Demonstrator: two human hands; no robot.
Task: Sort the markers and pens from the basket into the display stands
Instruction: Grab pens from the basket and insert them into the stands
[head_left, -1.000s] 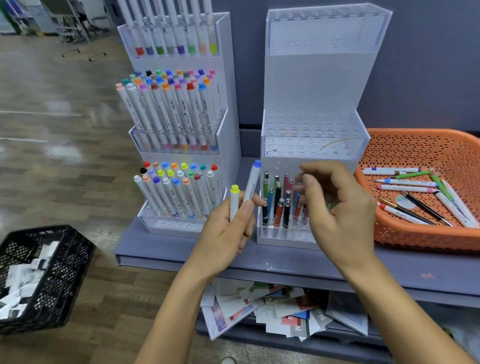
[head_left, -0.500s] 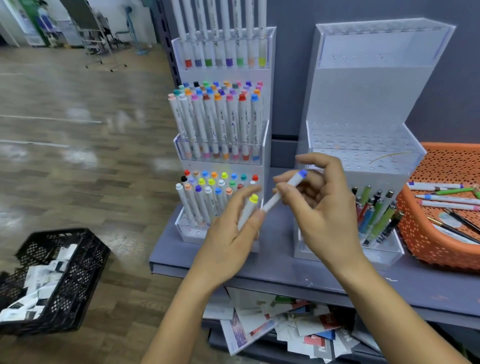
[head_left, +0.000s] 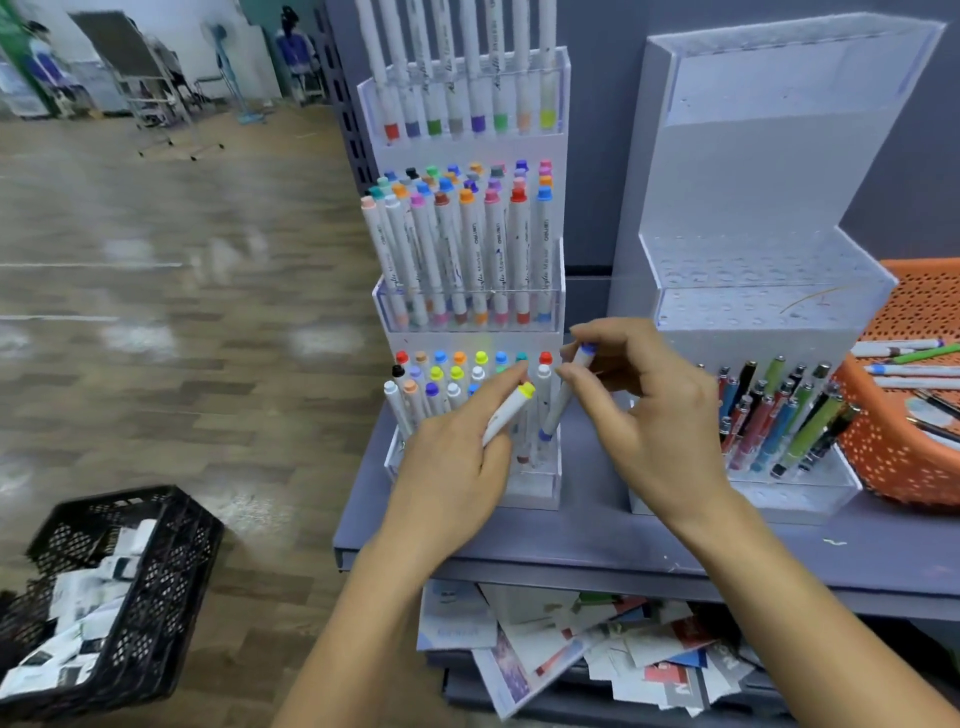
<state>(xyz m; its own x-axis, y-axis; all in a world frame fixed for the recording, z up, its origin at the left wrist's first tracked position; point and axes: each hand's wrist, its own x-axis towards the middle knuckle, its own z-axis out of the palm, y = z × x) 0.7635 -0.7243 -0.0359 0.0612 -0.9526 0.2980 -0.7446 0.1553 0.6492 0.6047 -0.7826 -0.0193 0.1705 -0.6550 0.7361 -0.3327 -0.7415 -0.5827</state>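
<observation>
blue-capped marker (head_left: 560, 402), white-bodied and tilted, is pinched by the right grip (head_left: 649, 415) while the left grip (head_left: 452, 467) pinches a yellow-capped marker (head_left: 506, 413).

The basket (head_left: 893, 467) is orange, dotted with holes; the crate (head_left: 166, 561) is black lattice. The yellow-capped marker (head_left: 506, 413) and blue-capped marker (head_left: 563, 400) have white barrels. The shelf (head_left: 571, 530) is slate grey and the floor (head_left: 182, 364) brown planks.

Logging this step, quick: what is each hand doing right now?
Left hand: holds the yellow-capped marker.
Right hand: pinches the blue-capped marker.
</observation>
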